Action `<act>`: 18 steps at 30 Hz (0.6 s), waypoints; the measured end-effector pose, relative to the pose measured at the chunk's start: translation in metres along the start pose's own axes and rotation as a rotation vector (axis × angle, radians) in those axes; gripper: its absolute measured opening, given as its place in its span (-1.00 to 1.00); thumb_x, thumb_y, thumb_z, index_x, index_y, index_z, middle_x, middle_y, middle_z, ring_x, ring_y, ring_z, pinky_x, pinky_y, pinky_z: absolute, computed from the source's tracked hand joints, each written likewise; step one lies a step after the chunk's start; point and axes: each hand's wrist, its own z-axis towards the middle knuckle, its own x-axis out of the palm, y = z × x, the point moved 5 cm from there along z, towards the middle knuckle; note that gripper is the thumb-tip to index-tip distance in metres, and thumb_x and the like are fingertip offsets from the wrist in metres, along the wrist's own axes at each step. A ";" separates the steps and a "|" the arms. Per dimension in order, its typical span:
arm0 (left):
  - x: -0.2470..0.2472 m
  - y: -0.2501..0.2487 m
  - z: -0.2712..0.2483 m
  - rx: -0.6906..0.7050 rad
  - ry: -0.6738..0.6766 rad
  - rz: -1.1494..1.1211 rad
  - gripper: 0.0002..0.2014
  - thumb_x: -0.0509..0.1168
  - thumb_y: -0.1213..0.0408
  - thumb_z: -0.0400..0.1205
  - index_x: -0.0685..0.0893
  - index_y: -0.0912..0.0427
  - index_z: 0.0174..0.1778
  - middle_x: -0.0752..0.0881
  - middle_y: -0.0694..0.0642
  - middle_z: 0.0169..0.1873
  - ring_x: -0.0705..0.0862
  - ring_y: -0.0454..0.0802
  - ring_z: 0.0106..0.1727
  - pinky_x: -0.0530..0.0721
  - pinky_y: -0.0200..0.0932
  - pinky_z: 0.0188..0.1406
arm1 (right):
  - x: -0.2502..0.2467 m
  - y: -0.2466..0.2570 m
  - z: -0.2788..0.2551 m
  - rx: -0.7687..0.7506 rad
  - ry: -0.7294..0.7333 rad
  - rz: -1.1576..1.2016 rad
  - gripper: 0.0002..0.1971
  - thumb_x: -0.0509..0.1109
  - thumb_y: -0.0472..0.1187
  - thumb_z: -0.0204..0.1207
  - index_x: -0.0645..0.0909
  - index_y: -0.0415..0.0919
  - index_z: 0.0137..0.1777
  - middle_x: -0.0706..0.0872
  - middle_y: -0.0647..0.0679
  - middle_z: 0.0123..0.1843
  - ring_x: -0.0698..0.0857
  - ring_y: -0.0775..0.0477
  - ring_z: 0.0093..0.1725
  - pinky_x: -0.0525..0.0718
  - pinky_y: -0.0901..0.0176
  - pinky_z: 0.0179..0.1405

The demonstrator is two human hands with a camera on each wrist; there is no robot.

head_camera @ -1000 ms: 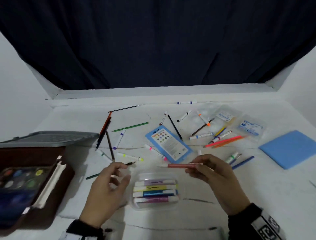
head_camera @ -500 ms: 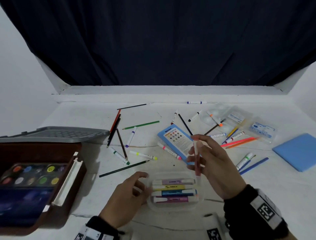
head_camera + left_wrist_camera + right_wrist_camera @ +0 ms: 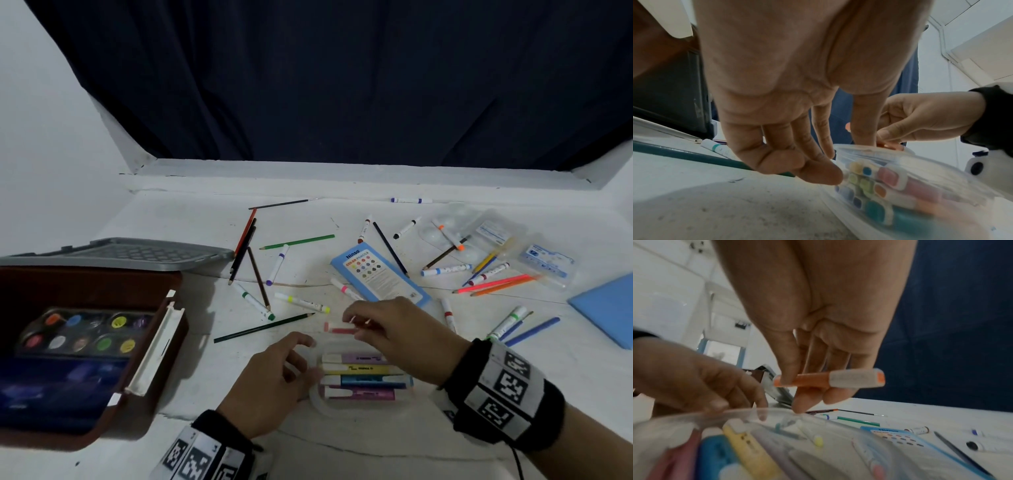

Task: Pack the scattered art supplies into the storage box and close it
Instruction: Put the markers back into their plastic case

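My right hand (image 3: 356, 320) (image 3: 795, 391) pinches an orange highlighter (image 3: 340, 329) (image 3: 828, 379) between thumb and fingers, level, just above the far edge of a clear plastic case (image 3: 317, 399) (image 3: 920, 162) (image 3: 694, 417). The case holds several highlighters (image 3: 363, 375) lying side by side. My left hand (image 3: 291, 359) (image 3: 813, 164) rests at the case's left end, its fingertips (image 3: 826, 175) loosely curled and touching the wall. A brown storage box (image 3: 161, 370) stands open at the left with a paint palette (image 3: 85, 330) inside.
Pencils (image 3: 263, 327), markers (image 3: 301, 302), a blue pencil pack (image 3: 380, 274), plastic sleeves (image 3: 496, 236) and a blue pad (image 3: 606, 308) lie scattered over the white table. The box's grey lid (image 3: 120, 255) stands open behind it. A dark curtain hangs at the back.
My right hand turned the highlighter from upright to level and lowered it to the case's far edge. The left hand stayed at the case's left end.
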 end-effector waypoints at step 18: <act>0.000 0.000 0.002 0.034 -0.044 0.065 -0.73 0.44 0.10 0.62 0.61 -0.17 0.20 0.70 -0.06 -0.12 0.72 -0.10 -0.19 0.65 -0.39 -0.29 | 0.028 0.011 0.000 -0.022 0.169 -0.336 -0.72 0.18 -0.25 0.67 0.61 0.00 0.27 0.75 -0.01 0.11 0.67 -0.03 0.07 0.62 0.11 0.04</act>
